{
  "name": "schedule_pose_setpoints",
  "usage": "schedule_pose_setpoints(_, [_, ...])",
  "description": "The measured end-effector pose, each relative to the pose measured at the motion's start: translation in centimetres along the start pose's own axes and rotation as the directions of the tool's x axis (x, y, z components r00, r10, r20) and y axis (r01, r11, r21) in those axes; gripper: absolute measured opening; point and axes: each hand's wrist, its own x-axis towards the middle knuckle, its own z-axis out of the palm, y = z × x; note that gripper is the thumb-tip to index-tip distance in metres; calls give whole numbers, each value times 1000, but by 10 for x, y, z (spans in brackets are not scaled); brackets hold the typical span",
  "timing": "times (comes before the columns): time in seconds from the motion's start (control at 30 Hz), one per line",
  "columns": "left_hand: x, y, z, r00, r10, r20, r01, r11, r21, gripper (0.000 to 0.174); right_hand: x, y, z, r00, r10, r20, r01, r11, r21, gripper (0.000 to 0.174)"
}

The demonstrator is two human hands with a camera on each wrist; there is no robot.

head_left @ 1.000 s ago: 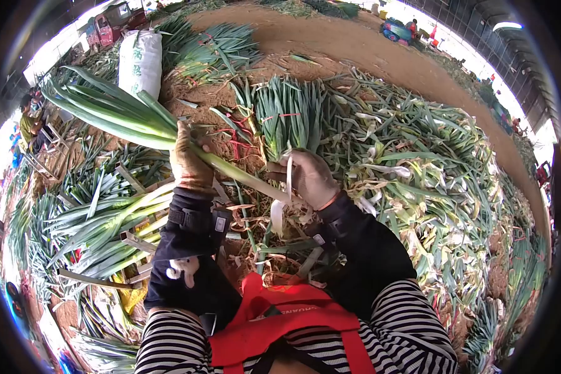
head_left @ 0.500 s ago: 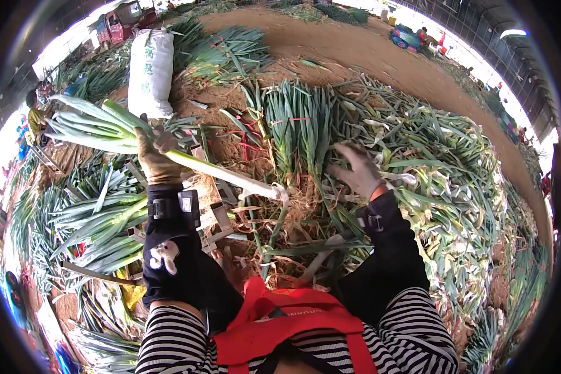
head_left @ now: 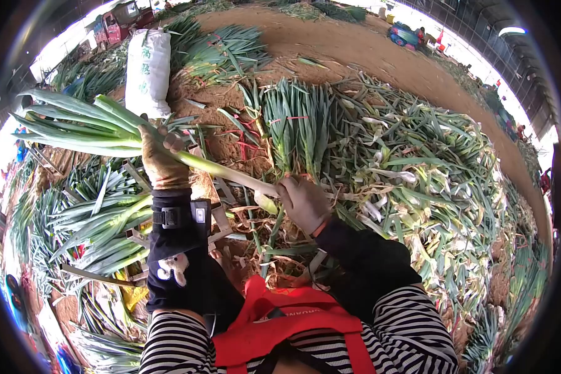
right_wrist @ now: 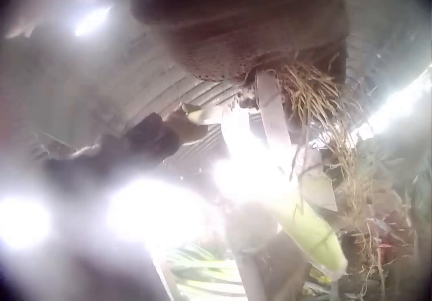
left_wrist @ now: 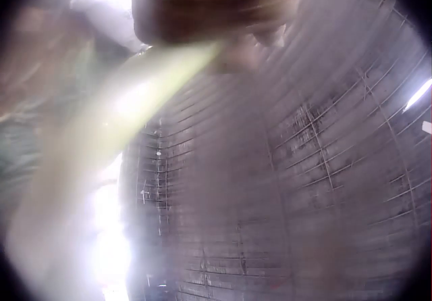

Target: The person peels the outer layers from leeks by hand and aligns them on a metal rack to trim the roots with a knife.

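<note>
Left hand (head_left: 162, 163): gripped round the leek (head_left: 230, 174), near where its leaves (head_left: 75, 128) fan out.
Right hand (head_left: 305, 204): well apart from the left, fingers curled on the pale root end; roots (right_wrist: 310, 91) dangle beside it.
Leek: slanting between both hands, leaves toward the sack (head_left: 148, 87).
Sack: white, upright, green characters down its front, too small for me to read.
Apron (head_left: 274, 333): red, pale letters across it; I make out "CHUAN", the rest unclear.
Bundle (head_left: 296, 134): green, upright, red-tied, just beyond the right hand.
Peelings (head_left: 442, 187): heaped on the person's right.
</note>
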Motion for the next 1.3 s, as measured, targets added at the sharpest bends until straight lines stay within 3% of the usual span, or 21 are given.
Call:
schedule_pose_setpoints(0.13, [0,-1,-7,1000,-18,-22,17,999,-46,34,1,7,15,998,37,-40,-35,997,66,23])
schedule_pose_setpoints(0.2, [0,0,-9,1000,-20,10,20,998,-61,36,0,23,33,968,250,25,-248,937,247,24])
schedule_pose_setpoints(0.23, [2,1,-13,999,-33,18,35,997,-72,37,-2,30,41,968,251,24,-249,936,248,24])
schedule_pose_setpoints(0.3, [10,5,-24,998,-48,29,50,995,-84,39,-6,41,52,912,314,265,-411,675,613,26])
schedule_pose_setpoints(0.4, [12,8,-26,985,-115,129,130,984,-119,42,-4,42,45,916,301,266,-401,706,584,24])
schedule_pose_setpoints(0.47, [-8,11,6,1000,10,26,-10,1000,6,34,-9,43,43,991,90,103,-134,786,603,22])
schedule_pose_setpoints(0.5, [-1,11,-6,999,-22,-48,23,1000,8,24,-13,45,45,999,13,50,-41,782,622,22])
schedule_pose_setpoints(0.6, [4,9,-7,998,39,-50,-37,999,37,22,-9,30,24,973,95,210,-212,730,650,18])
schedule_pose_setpoints(0.67, [11,7,-22,998,-53,-15,53,998,-27,25,-8,21,22,997,51,63,-76,854,514,18])
schedule_pose_setpoints(0.77, [2,5,-7,1000,-6,-18,6,1000,-7,27,-10,20,31,993,111,-41,-81,893,442,16])
schedule_pose_setpoints(0.8, [2,3,-11,1000,-1,7,1,1000,-28,26,-11,23,36,986,165,0,-148,886,439,17])
schedule_pose_setpoints(0.87, [2,3,-11,999,18,33,-18,1000,-13,38,-10,31,51,851,376,366,-519,499,694,18])
schedule_pose_setpoints(0.9, [6,3,-21,993,0,122,6,999,-42,50,-14,31,50,807,349,477,-582,334,741,20])
schedule_pose_setpoints(0.93, [7,5,-23,963,16,268,1,998,-60,50,-19,45,69,741,333,583,-658,184,730,21])
schedule_pose_setpoints(1.0, [5,6,-17,953,-5,302,26,997,-66,47,-24,44,79,718,278,639,-696,321,643,27])
schedule_pose_setpoints(1.03, [7,7,-19,965,-27,261,59,992,-116,60,-27,40,64,871,65,488,-427,592,683,30])
schedule_pose_setpoints(1.07, [11,8,-23,956,-58,287,110,980,-167,61,-31,36,49,944,-154,293,-80,754,653,34])
schedule_pose_setpoints(1.1, [20,9,-38,932,-84,352,153,973,-171,61,-30,27,37,888,-100,449,-286,646,708,33])
schedule_pose_setpoints(1.13, [23,7,-41,918,-95,386,174,969,-174,62,-25,27,33,723,-108,682,-639,270,720,33])
schedule_pose_setpoints(1.17, [26,5,-45,902,-106,418,195,965,-175,62,-20,27,28,500,-108,859,-864,-130,486,34])
schedule_pose_setpoints(1.3, [17,4,-26,847,-94,523,242,944,-222,62,-30,27,40,461,-162,873,-886,-138,442,34])
